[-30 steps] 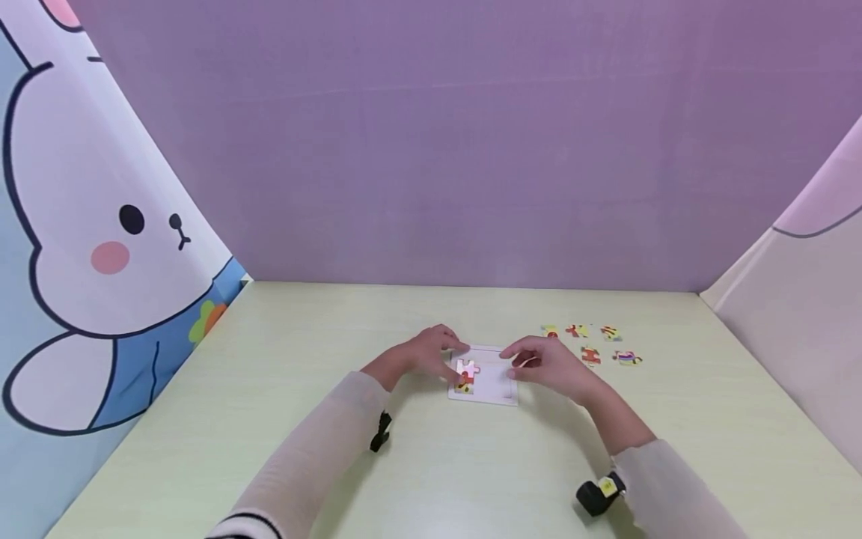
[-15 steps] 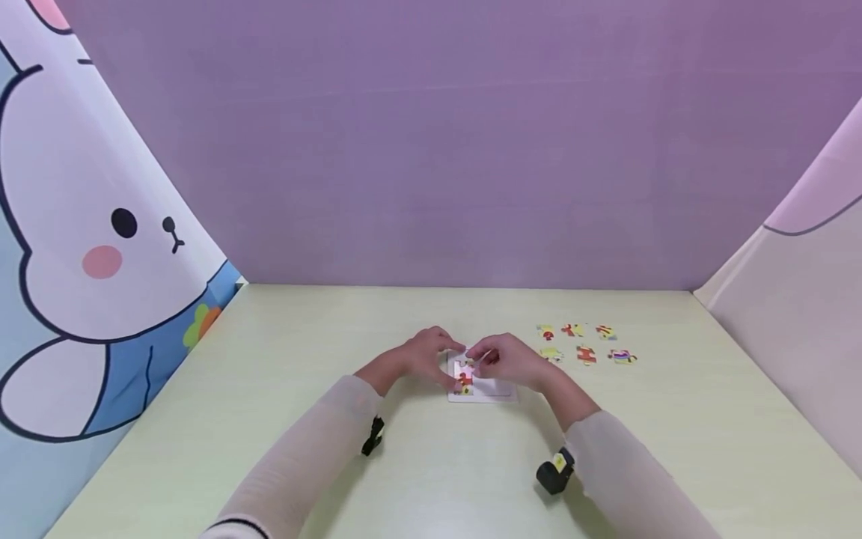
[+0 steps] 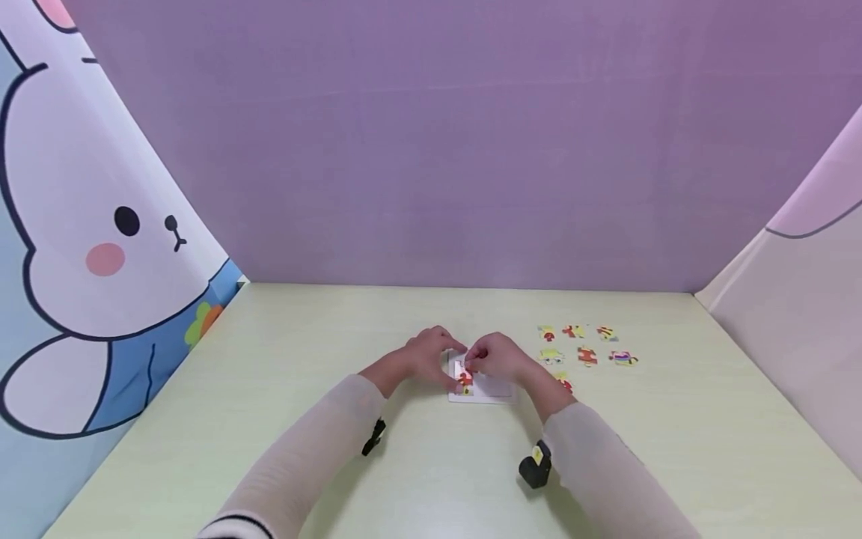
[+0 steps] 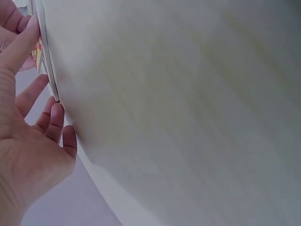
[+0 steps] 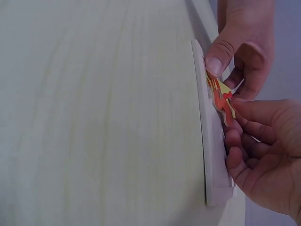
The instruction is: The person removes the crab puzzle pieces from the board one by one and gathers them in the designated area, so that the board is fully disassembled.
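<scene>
A shallow white puzzle tray (image 3: 493, 397) lies on the table, with jigsaw pieces (image 3: 465, 379) in red, yellow and pink along its left side. My left hand (image 3: 426, 358) spans that side, its thumb pressing at the pieces and its fingers touching the tray's far left edge. Between the thumb and fingertips of my right hand (image 3: 500, 355) is a red and yellow puzzle piece (image 5: 227, 102), tilted up from the tray beside the left thumb. In the left wrist view, the left hand (image 4: 28, 127) has its relaxed fingers along the tray's side.
To the right, several loose puzzle pieces (image 3: 587, 355) lie spread on the pale table (image 3: 431, 479). One piece (image 3: 564, 382) is partly hidden by my right wrist. A purple cloth (image 3: 458, 150) stands behind the table, with printed cloths at both sides.
My right hand has moved left from the tray's right edge to its upper left area, carrying the puzzle piece. Loose pieces formerly behind it now show. The left hand has stayed in place.
</scene>
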Demonstrator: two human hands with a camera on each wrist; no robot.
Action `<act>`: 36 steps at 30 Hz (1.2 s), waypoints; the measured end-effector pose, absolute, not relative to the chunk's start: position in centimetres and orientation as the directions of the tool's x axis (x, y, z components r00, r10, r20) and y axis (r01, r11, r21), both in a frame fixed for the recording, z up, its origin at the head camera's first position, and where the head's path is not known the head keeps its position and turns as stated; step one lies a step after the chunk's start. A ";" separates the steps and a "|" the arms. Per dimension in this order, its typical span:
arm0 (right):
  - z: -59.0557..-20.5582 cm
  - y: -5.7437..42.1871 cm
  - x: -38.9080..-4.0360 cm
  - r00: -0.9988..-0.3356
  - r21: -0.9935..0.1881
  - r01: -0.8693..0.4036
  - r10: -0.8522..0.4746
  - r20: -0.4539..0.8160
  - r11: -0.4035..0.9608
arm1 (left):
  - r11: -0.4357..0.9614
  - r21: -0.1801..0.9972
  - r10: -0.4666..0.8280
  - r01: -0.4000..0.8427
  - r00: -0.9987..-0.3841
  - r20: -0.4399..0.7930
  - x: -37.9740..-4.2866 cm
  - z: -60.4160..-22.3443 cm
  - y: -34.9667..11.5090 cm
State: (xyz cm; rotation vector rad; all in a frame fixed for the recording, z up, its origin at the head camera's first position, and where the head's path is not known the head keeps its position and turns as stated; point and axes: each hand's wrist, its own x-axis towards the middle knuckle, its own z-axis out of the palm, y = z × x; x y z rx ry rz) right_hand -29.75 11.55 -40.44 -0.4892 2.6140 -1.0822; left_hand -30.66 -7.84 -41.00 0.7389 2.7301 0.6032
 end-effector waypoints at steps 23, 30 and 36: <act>-39.9 11.0 -29.6 -0.915 -0.779 -0.149 -0.384 -0.126 0.609 | 0.799 0.452 0.508 0.398 -0.848 -0.152 -30.6 -40.5 -7.6; -39.4 11.7 -29.3 -0.911 -0.777 -0.169 -0.396 -0.111 0.606 | 0.789 0.467 0.515 0.400 -0.845 -0.145 -30.5 -40.3 -7.7; -40.0 13.1 -28.4 -0.919 -0.777 -0.184 -0.387 -0.082 0.602 | 0.792 0.471 0.508 0.387 -0.847 -0.158 -30.4 -40.5 -7.5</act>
